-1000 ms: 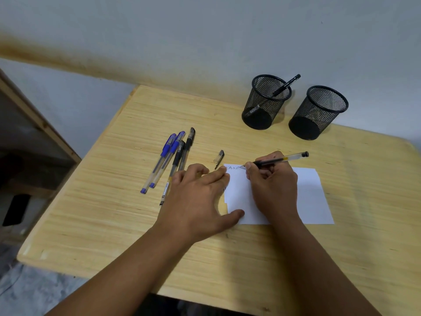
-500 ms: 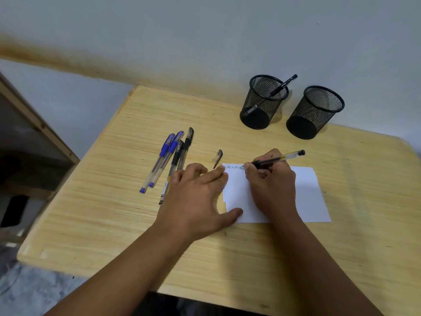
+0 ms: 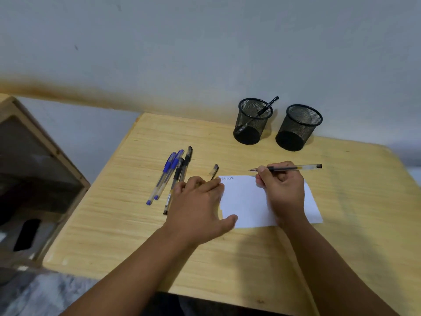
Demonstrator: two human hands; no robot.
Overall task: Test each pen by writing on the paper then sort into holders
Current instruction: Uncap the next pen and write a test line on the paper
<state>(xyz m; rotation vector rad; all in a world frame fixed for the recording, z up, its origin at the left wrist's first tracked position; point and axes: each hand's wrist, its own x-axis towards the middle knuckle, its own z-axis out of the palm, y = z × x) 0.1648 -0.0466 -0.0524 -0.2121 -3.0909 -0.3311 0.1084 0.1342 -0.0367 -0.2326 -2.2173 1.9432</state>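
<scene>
My right hand [image 3: 281, 190] grips an uncapped black pen [image 3: 293, 167], held level with its tip lifted just past the top edge of the white paper [image 3: 246, 201]. Small scribbles mark the paper's top left corner. My left hand [image 3: 200, 204] lies flat, fingers spread, pressing the paper's left edge. A loose pen cap [image 3: 214, 171] lies just above my fingers. Left of it lie two blue pens [image 3: 165, 176] and two black pens [image 3: 182, 174] side by side. Two black mesh holders stand at the back: the left holder [image 3: 251, 120] has one black pen in it, the right holder [image 3: 298, 127] looks empty.
The wooden table [image 3: 227, 258] meets a grey wall at the back. A wooden shelf unit [image 3: 34, 167] stands off the table's left side, lower down. The table's near edge runs just under my forearms.
My right hand has lifted the pen off the paper and shifted right, uncovering the scribbles. The left hand stays on the paper's edge. The camera has tilted a little.
</scene>
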